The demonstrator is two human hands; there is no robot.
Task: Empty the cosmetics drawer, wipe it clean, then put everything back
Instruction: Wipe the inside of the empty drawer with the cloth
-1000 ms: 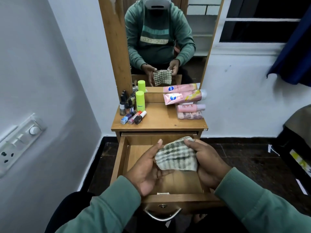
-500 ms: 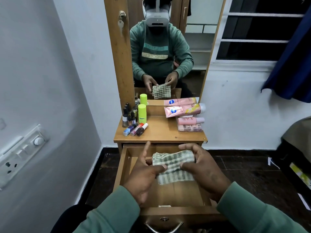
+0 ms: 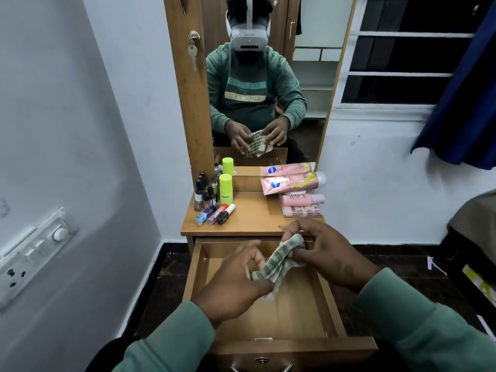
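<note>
The wooden drawer [image 3: 320, 299] stands pulled out below the dresser top, with nothing lying inside. Above it both hands hold a green-and-white checked cloth [image 3: 276, 260], bunched into a narrow strip. My left hand [image 3: 236, 280] pinches its lower end and my right hand [image 3: 324, 253] grips its upper end. On the dresser top [image 3: 252, 218] stand a lime-green bottle [image 3: 225, 188] and several small nail-polish bottles [image 3: 208, 196] at the left. Pink tubes [image 3: 291, 182] and a pink box [image 3: 302, 210] lie at the right.
A mirror [image 3: 263, 81] behind the dresser reflects a person with the cloth. A grey wall with a switch panel [image 3: 32, 253] is close on the left. Dark floor tiles surround the dresser, and a blue curtain [image 3: 461, 98] hangs at the right.
The cloth went from a flat folded pad to a bunched strip stretched between the two hands. My right hand rose toward the dresser edge, and the view tilted upward.
</note>
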